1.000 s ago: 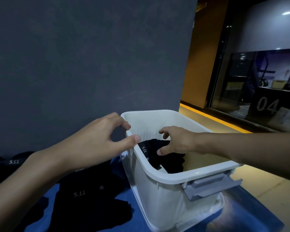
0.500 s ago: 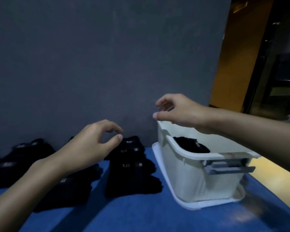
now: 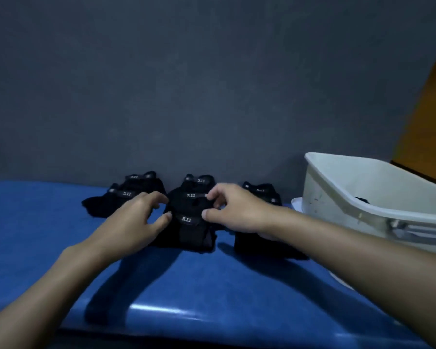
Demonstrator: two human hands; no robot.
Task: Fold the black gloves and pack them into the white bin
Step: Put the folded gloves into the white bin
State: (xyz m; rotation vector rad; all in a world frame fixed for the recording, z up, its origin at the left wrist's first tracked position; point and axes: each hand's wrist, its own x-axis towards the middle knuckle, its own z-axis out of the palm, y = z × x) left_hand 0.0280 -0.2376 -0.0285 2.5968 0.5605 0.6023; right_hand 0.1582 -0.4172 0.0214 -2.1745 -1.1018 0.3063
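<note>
Dark grey wall [image 3: 212,84] closes the scene behind a blue table [image 3: 212,285]; an orange-brown panel [image 3: 428,117] shows at the far right. Black gloves lie in three groups along the foot of the wall, and several show a small white "5.11" label.

The left stack [image 3: 121,197] sits just beside my left hand. The middle stack [image 3: 190,222] lies between my two hands, its front glove reaching toward me. The right group [image 3: 261,191] lies behind my right wrist, with more black cloth under that forearm.

My left hand [image 3: 134,222] rests at the left edge of the middle stack, fingers curled and thumb tip touching the cloth next to the front label. I cannot tell whether it grips the cloth. My right hand [image 3: 234,212] is on the right edge of the same stack. Its forefinger lies on the label band of the upper glove, its thumb is just beside the front label, and black cloth is pinched between them. The hands are apart, one on each side of the stack.

The white bin [image 3: 337,197] stands on the table at the right, well apart from the hands, its grey handle [image 3: 418,231] toward me. It sits on a flat white piece [image 3: 296,204]. A scrap of black cloth [image 3: 361,199] shows inside, over the rim.
</note>
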